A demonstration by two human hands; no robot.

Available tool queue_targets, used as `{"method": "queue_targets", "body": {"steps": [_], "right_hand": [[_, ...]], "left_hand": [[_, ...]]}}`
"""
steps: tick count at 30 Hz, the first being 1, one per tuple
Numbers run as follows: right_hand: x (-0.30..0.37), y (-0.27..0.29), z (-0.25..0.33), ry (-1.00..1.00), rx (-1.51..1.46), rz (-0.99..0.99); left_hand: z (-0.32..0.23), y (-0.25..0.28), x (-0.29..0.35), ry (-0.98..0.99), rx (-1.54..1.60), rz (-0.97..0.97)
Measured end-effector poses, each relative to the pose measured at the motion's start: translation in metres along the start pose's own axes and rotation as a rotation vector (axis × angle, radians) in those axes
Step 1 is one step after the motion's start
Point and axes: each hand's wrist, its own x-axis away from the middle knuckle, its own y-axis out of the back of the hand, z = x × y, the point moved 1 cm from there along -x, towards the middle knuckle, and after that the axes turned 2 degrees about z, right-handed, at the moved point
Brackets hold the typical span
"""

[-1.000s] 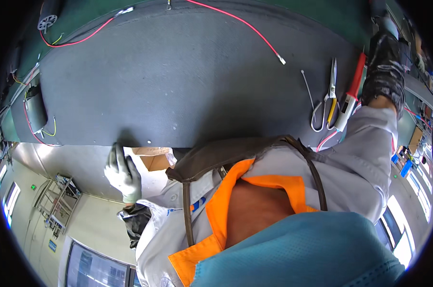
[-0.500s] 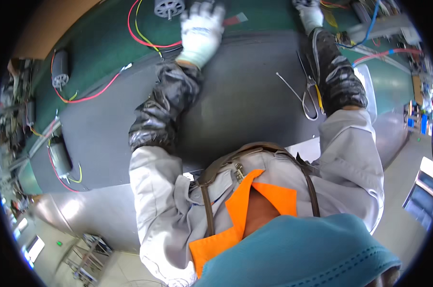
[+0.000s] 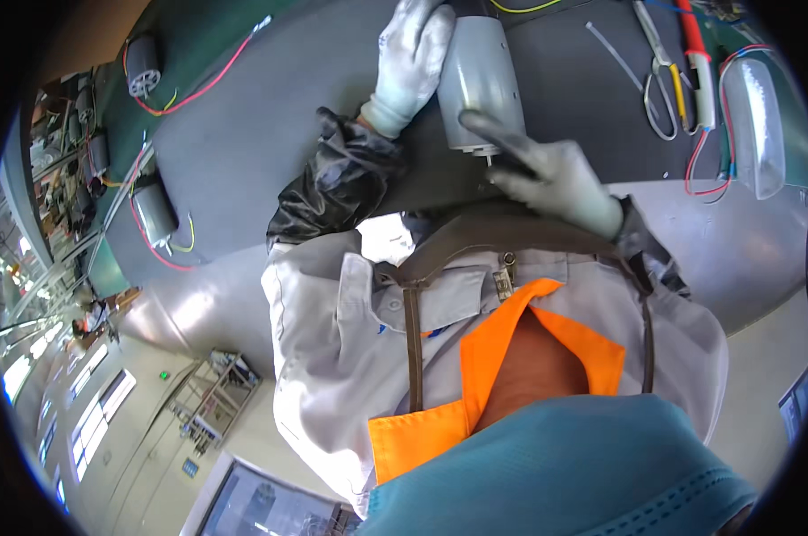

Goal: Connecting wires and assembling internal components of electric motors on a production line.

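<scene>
A grey cylindrical electric motor (image 3: pixel 480 76) lies on the dark mat in front of me, its thin shaft pointing toward my body. My left hand (image 3: pixel 410 67), in a white glove, rests along the motor's left side with its fingers closed against the casing. At the motor's near end is my right hand (image 3: pixel 565 183), gloved with dark fingertips and slightly blurred. Its finger and thumb are apart on either side of the shaft end. The forefinger overlaps the casing; whether it presses on it I cannot tell.
Right of the motor lie scissors (image 3: pixel 661 80), a white cable tie (image 3: pixel 614 54), a red-and-white wired handle (image 3: pixel 700 67) and a translucent tray (image 3: pixel 757 129). On the left are a motor with red and yellow wires (image 3: pixel 143 67) and another wired motor (image 3: pixel 156 214). The bench's metal edge (image 3: pixel 216 299) runs near me.
Both hands reached to the far side before; now they are closer to me at a motor on the mat. My right hand has come inward from the far right. The view has shifted.
</scene>
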Motion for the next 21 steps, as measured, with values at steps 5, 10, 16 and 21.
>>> {"method": "queue_targets", "body": {"steps": [5, 10, 16, 21], "right_hand": [[0.001, 0.033, 0.018, 0.301, 0.6, -0.262], [-0.049, 0.026, -0.014, 0.374, 0.992, -0.222], [-0.074, 0.048, -0.024, 0.597, 1.243, -0.247], [-0.058, 0.085, 0.08, 0.421, 1.382, -0.229]], "left_hand": [[-0.011, 0.052, 0.043, 0.274, 0.525, 0.443], [-0.015, 0.049, 0.062, 0.075, -0.117, 0.459], [-0.014, 0.057, 0.05, -0.29, -0.639, 0.221], [-0.078, 0.109, 0.051, -0.194, -1.183, 0.786]]}}
